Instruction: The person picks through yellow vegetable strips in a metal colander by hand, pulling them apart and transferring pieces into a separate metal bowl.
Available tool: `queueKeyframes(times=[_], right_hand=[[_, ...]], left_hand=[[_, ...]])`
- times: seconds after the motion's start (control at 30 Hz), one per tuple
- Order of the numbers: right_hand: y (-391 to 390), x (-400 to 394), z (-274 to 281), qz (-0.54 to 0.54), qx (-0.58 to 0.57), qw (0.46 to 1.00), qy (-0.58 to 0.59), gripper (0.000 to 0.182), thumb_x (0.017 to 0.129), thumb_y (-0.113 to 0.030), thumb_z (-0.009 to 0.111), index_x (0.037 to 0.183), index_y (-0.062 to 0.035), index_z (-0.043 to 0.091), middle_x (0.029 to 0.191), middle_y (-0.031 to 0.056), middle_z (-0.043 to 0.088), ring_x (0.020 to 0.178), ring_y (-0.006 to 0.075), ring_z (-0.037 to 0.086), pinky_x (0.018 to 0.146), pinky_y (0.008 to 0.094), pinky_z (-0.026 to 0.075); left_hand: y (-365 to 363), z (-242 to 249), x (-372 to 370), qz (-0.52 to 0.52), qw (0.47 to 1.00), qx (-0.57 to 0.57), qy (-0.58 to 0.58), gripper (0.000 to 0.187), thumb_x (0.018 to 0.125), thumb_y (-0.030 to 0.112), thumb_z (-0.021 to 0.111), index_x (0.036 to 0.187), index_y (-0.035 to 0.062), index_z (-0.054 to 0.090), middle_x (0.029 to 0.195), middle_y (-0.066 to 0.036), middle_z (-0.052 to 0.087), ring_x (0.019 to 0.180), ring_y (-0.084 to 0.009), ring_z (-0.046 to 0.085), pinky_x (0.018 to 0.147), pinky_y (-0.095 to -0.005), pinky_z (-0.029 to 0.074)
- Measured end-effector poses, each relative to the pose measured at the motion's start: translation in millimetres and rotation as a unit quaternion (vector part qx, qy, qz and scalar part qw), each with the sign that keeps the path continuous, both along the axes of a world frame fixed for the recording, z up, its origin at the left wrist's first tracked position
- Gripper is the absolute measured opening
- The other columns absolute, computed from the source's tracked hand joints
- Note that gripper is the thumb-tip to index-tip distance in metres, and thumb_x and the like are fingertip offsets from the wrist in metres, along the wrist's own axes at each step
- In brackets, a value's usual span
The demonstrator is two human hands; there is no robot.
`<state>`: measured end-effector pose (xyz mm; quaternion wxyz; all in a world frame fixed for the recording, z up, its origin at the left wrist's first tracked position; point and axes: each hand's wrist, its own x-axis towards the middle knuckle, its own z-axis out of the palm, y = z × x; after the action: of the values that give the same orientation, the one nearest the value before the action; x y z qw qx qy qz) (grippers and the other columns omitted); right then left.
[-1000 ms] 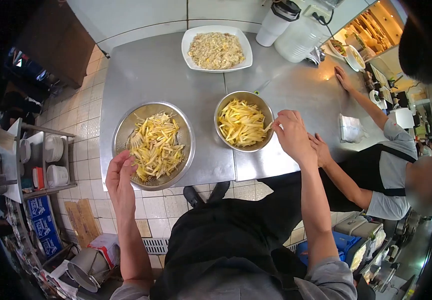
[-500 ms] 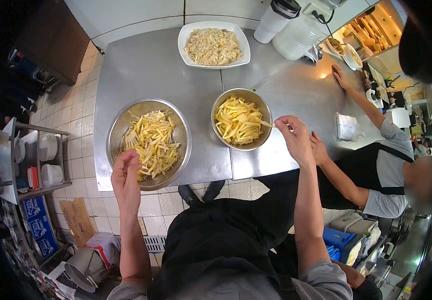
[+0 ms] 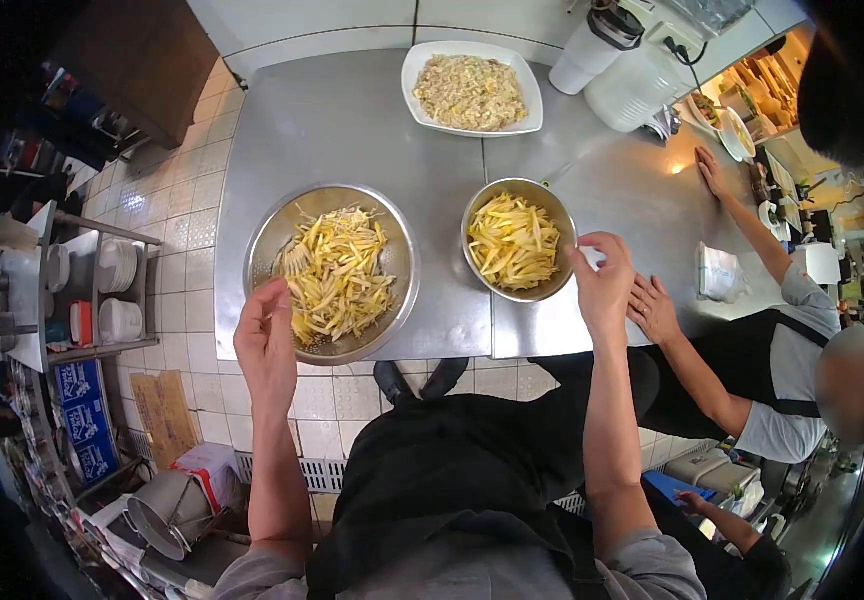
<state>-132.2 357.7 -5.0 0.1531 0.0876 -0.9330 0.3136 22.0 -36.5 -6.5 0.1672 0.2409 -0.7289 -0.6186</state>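
Note:
On the steel table, a perforated metal colander (image 3: 404, 300) holds a heap of yellow and whitish strips (image 3: 337, 270). My left hand (image 3: 267, 335) is at its lower left rim, fingers pinched together; anything between the fingertips is too small to make out. Right of the colander stands a smaller metal bowl (image 3: 472, 270) full of similar yellow strips (image 3: 514, 240). At that bowl's right rim is my right hand (image 3: 602, 275), its thumb and forefinger apart with no strip visible between them.
A white dish (image 3: 535, 115) of fried rice is at the back. Beside it stand a white tumbler (image 3: 592, 52) and a white jug (image 3: 634, 90). At the right a co-worker rests both hands (image 3: 655, 310) on the table near a plastic-wrapped packet (image 3: 720, 273).
The strip my right hand held over the bowl's rim has left its fingers. The whole view has shifted, with the table items now farther right.

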Motion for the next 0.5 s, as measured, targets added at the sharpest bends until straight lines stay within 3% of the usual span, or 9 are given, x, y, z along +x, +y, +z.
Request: queueKeyframes(times=[0.07,0.13,0.17,0.27,0.3,0.33,0.4,0.43,0.5], right_hand=[[2.7,1.9,-20.2,-0.053,0.014,0.998,0.032,0.039,0.089,-0.011,0.077,0.126,-0.0021,0.07,0.1,0.0165,0.073,0.092,0.0286,0.068,0.081,0.0384,0.054],[5.2,1.7,-41.7,-0.125,-0.146,0.973,-0.131,0.05,0.093,-0.012,0.073,0.139,0.0019,0.06,0.102,0.0178,0.073,0.08,0.0216,0.07,0.068,0.0332,0.057],[1.7,2.0,-34.8,-0.102,-0.212,0.948,-0.212,0.051,0.097,-0.011,0.066,0.143,0.0065,0.054,0.105,0.0186,0.073,0.073,0.0153,0.07,0.056,0.0275,0.056],[-6.8,2.1,-46.5,-0.073,-0.261,0.945,-0.183,0.048,0.098,-0.008,0.062,0.143,0.0063,0.055,0.109,0.0183,0.073,0.074,0.0146,0.07,0.052,0.0259,0.056],[-12.3,4.1,-44.4,-0.097,-0.3,0.931,-0.185,0.048,0.1,-0.008,0.061,0.145,0.0066,0.053,0.108,0.0172,0.073,0.078,0.0157,0.069,0.06,0.027,0.056],[-17.2,7.2,-42.5,-0.095,-0.301,0.931,-0.184,0.048,0.1,-0.008,0.061,0.145,0.0066,0.053,0.108,0.0172,0.073,0.078,0.0157,0.069,0.06,0.027,0.056],[-27.9,17.6,-36.8,-0.137,-0.177,0.974,-0.031,0.043,0.1,-0.007,0.063,0.14,0.0061,0.057,0.109,0.0155,0.072,0.088,0.0178,0.069,0.071,0.0289,0.056],[-35.1,24.7,-31.7,-0.135,-0.178,0.974,-0.031,0.043,0.1,-0.007,0.063,0.14,0.0061,0.057,0.109,0.0155,0.072,0.088,0.0178,0.069,0.071,0.0289,0.056],[-62.3,45.7,-5.3,-0.082,-0.222,0.971,0.034,0.033,0.098,-0.005,0.067,0.129,0.0052,0.063,0.112,0.0142,0.071,0.096,0.0194,0.068,0.08,0.0313,0.054]], left_hand=[[-6.2,-2.4,2.6,0.014,1.0,-0.017,0.004,0.026,0.101,0.006,0.061,0.125,-0.003,0.065,0.111,-0.008,0.069,0.099,-0.0121,0.063,0.085,-0.0262,0.051],[-11.2,1.0,4.1,0.033,0.996,-0.076,-0.014,0.027,0.1,0.007,0.062,0.125,-0.0021,0.065,0.111,-0.009,0.068,0.095,-0.0125,0.062,0.081,-0.0266,0.051],[-14.2,2.9,3.8,0.043,0.99,-0.128,-0.028,0.028,0.099,0.007,0.064,0.126,-0.0013,0.065,0.11,-0.009,0.067,0.091,-0.0129,0.062,0.078,-0.027,0.051],[-19.8,0.2,1.2,0.049,0.986,-0.15,-0.06,0.029,0.097,0.007,0.065,0.126,0.0009,0.066,0.109,-0.01,0.065,0.09,-0.0153,0.061,0.074,-0.0282,0.051],[-17.6,-0.9,-1.6,0.064,0.98,-0.186,-0.042,0.028,0.095,0.005,0.065,0.123,0.0009,0.067,0.112,-0.013,0.067,0.095,-0.0224,0.063,0.075,-0.0327,0.053],[-15.1,0.2,-3.5,0.065,0.979,-0.187,-0.041,0.028,0.095,0.005,0.065,0.123,0.0009,0.067,0.112,-0.013,0.067,0.095,-0.0224,0.063,0.075,-0.0327,0.053],[-9.7,1.6,-5.3,0.027,0.93,-0.365,-0.025,0.029,0.092,0.003,0.066,0.121,0.0009,0.067,0.113,-0.017,0.067,0.101,-0.0304,0.063,0.077,-0.0389,0.054],[-6.8,4.2,-9.3,-0.02,0.94,-0.34,-0.007,0.029,0.091,0.003,0.067,0.12,0.0004,0.068,0.115,-0.019,0.067,0.102,-0.0362,0.063,0.084,-0.0438,0.053],[3.2,11.0,-19.7,-0.056,0.955,-0.287,-0.04,0.029,0.091,0.002,0.067,0.12,0.0006,0.068,0.115,-0.019,0.067,0.103,-0.0366,0.063,0.087,-0.0446,0.052]])
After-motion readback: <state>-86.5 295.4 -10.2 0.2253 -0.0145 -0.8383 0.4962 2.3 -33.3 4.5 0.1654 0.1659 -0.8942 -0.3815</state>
